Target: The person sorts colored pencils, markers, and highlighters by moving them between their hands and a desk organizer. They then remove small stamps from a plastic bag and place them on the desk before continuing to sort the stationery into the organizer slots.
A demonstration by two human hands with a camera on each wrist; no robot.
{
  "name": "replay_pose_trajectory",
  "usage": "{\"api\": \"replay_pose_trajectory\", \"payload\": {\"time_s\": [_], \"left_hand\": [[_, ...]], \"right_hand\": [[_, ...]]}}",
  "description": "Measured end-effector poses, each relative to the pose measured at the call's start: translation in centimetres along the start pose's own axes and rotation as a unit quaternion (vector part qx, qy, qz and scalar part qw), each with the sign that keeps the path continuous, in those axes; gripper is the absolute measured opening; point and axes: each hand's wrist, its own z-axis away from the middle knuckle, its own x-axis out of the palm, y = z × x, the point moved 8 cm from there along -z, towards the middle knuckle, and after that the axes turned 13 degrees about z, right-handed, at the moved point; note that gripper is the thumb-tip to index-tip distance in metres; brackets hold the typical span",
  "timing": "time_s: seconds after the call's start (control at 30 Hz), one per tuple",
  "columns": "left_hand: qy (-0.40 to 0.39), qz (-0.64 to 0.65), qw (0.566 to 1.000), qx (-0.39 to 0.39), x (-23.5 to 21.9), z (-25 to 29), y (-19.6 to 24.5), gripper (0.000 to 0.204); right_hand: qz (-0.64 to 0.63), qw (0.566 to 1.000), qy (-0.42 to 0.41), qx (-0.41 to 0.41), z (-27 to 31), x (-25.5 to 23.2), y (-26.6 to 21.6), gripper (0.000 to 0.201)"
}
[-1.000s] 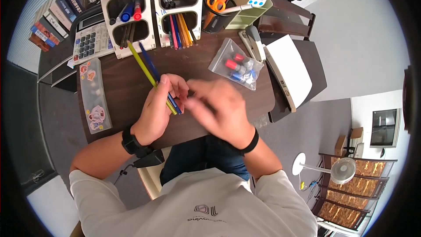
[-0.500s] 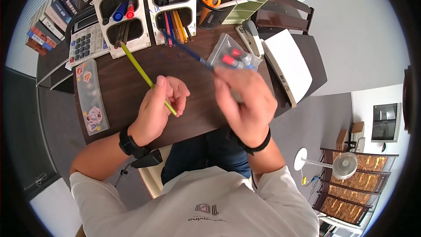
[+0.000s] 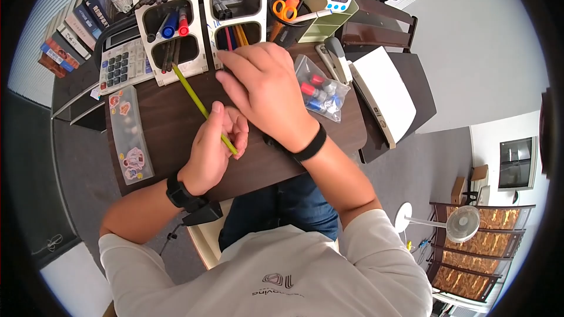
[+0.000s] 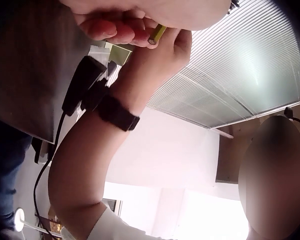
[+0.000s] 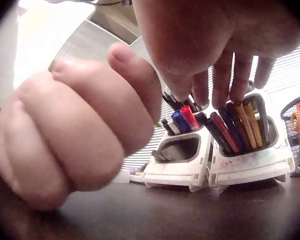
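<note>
Fingers of left hand [image 3: 212, 149] curl round green pencil [image 3: 191, 91], thumb lying along one side, fingertips bent in on the other. Grip sits near the pencil's lower end, which pokes out toward 5 o'clock in the head view; the long part runs to 11, its far end just at left rack [image 5: 175, 168]. Whether it touches the rack, cannot tell. Left wrist view shows the same short end beyond the bent fingertips.

Right hand [image 3: 267, 88]: fingers long, nearly straight, slightly spread; thumb apart from the index. Tips reach the tops of the pencils [image 5: 232, 131] in the lowest compartment of right rack [image 5: 250, 169]. Contact there cannot be made out, fingertips and pencil tops overlapping in the right wrist view.

Pose: left forearm comes in from 8 o'clock, hand on edge, thumb uppermost, above table [image 3: 170, 120]. Right forearm rises from 5 toward 11, back of hand up, palm down. Right hand lies at 1 o'clock from the left, near but apart.

Around them: clear bag [image 3: 320, 88] of red- and blue-capped pieces at 3 o'clock from right hand; stickered case [image 3: 128, 132] at 9 from left hand.
</note>
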Motion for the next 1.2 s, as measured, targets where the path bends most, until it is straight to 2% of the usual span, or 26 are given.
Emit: {"api": "replay_pose_trajectory", "payload": {"time_s": [0.07,0.1,0.13,0.17,0.2,0.27,0.4,0.47,0.5,0.57,0.6,0.67,0.83,0.9,0.97,1.07,1.2], "left_hand": [[-0.004,0.002,1.000,0.013,0.2,0.0,0.1,0.065],[-0.009,0.003,1.000,0.028,0.4,0.0,0.2,0.065],[0.043,0.043,0.998,0.018,-0.2,0.1,-0.2,0.065],[0.043,0.042,0.998,0.014,0.0,0.2,-0.1,0.065],[0.018,0.039,0.999,0.002,0.5,0.3,-0.1,0.064],[-0.024,0.025,0.999,-0.023,0.8,0.4,-0.5,0.064],[-0.012,0.003,1.000,-0.024,1.5,0.6,-1.1,0.067],[-0.032,0.036,0.998,-0.035,2.7,0.8,-1.2,0.070],[-0.031,0.037,0.998,-0.032,2.4,0.8,-1.1,0.070],[-0.112,0.017,0.993,-0.036,2.8,0.8,-0.8,0.072],[-0.110,0.003,0.993,-0.042,2.4,0.6,-0.7,0.071],[-0.084,-0.002,0.995,-0.047,1.6,0.1,-0.7,0.071],[-0.037,0.012,0.997,-0.065,1.0,-0.2,-0.5,0.068],[-0.055,-0.003,0.997,-0.063,1.3,-0.1,-0.4,0.067],[-0.055,-0.004,0.997,-0.061,1.4,-0.1,-0.5,0.067],[-0.057,-0.003,0.996,-0.065,1.2,-0.1,-0.8,0.066],[-0.049,-0.003,0.996,-0.076,1.3,-0.1,-0.7,0.065]], "right_hand": [[-0.069,0.997,0.026,-0.007,1.5,-2.5,-0.6,0.027],[-0.085,0.996,-0.030,-0.009,2.5,-3.4,-1.3,0.033],[-0.122,0.990,-0.066,-0.002,3.9,-4.1,-2.1,0.035],[-0.159,0.982,-0.101,0.005,5.0,-4.5,-2.7,0.038],[-0.158,0.982,-0.101,0.009,5.7,-4.6,-3.0,0.038],[-0.168,0.982,-0.085,-0.006,7.2,-4.8,-3.6,0.040],[-0.166,0.985,-0.052,-0.011,8.2,-5.7,-3.0,0.040],[-0.185,0.983,0.001,-0.008,7.5,-7.8,-2.2,0.033],[-0.187,0.982,-0.001,-0.011,7.0,-8.6,-1.9,0.033],[-0.113,0.990,0.072,0.039,5.8,-11.1,-0.1,0.033],[-0.078,0.993,0.073,0.045,5.2,-11.2,0.6,0.032],[-0.010,0.995,0.088,0.038,4.0,-9.9,2.1,0.032],[0.024,0.997,0.073,-0.007,1.2,-4.1,3.0,0.031],[0.044,0.998,0.022,-0.025,0.2,-1.9,2.3,0.025],[0.037,0.998,0.020,-0.035,-0.6,-1.0,1.5,0.021],[0.029,0.998,-0.024,-0.044,-1.0,0.2,0.6,0.015],[-0.045,0.999,0.006,-0.010,-2.3,0.1,2.0,0.014]]}}
